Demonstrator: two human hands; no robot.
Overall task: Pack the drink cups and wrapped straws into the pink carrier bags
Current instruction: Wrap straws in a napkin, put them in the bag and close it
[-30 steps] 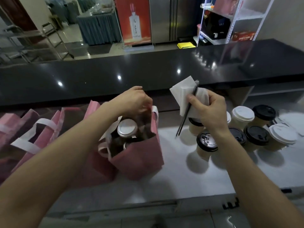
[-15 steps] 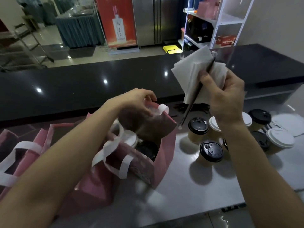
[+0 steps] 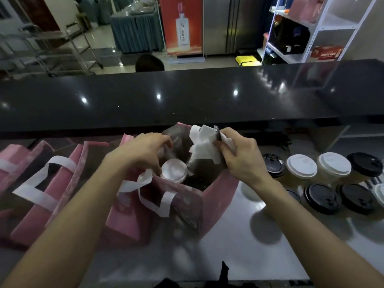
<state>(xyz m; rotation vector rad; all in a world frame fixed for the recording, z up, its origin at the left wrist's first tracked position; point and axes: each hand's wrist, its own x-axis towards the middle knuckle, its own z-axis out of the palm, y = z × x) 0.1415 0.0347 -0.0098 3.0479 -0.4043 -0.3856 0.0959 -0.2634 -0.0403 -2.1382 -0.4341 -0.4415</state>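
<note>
A pink carrier bag point(image 3: 216, 194) with white handles stands open on the steel counter in front of me. Inside it a white-lidded cup point(image 3: 174, 170) shows, with a dark-lidded cup beside it. My left hand point(image 3: 143, 150) grips the bag's left rim and holds the mouth apart. My right hand point(image 3: 239, 156) is over the opening, closed on folded white napkins point(image 3: 204, 146) and a dark wrapped straw point(image 3: 217, 134). The straw's lower part is hidden behind the napkins and my fingers.
Several lidded cups, white point(image 3: 301, 165) and black point(image 3: 322, 198), stand on the counter to the right. More pink bags point(image 3: 31, 208) lean at the left. A raised black countertop point(image 3: 187, 96) runs across behind the bag. Another person's head point(image 3: 149, 63) shows beyond it.
My right hand has come down and left with the napkins and straw, from above the cups to over the bag's mouth. My left hand still holds the bag open.
</note>
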